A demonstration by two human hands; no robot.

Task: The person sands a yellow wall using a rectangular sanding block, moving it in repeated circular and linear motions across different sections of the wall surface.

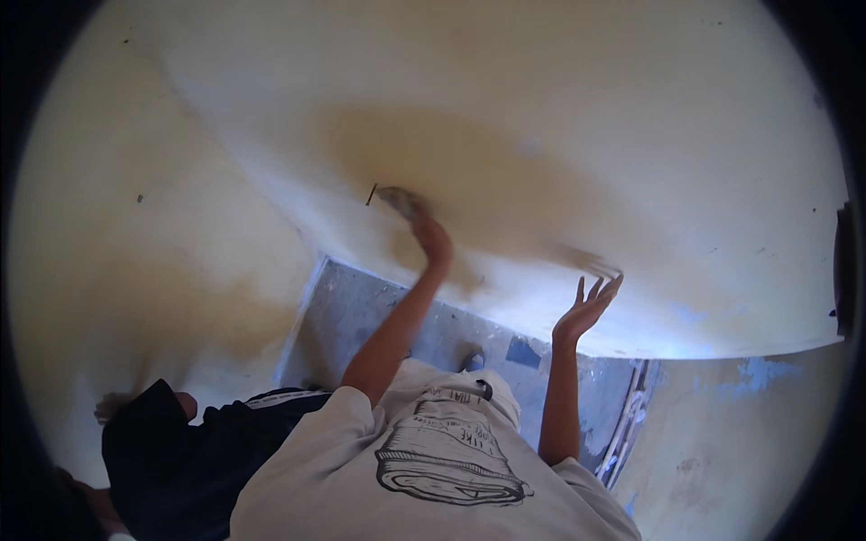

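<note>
Motion blurs my left hand (404, 204), which is raised against the pale yellow painted wall (487, 176). Its fingertips are beside a thin dark nail-like piece (371, 194) on the wall. Something greyish shows at the fingers, but I cannot make out whether it is held. My right hand (590, 306) is lower and to the right, empty, with its fingers spread. Those fingertips are at the same wall, close to their shadow; whether they touch it is unclear.
A person in dark clothes (216, 453) is close on my left, with a hand (111, 408) at the left wall (183, 284). Below lies a grey floor (385, 304) with a dark patch (523, 351). Pale poles or pipes (621, 426) lie along its right edge. A dark fixture (844, 270) is at the far right.
</note>
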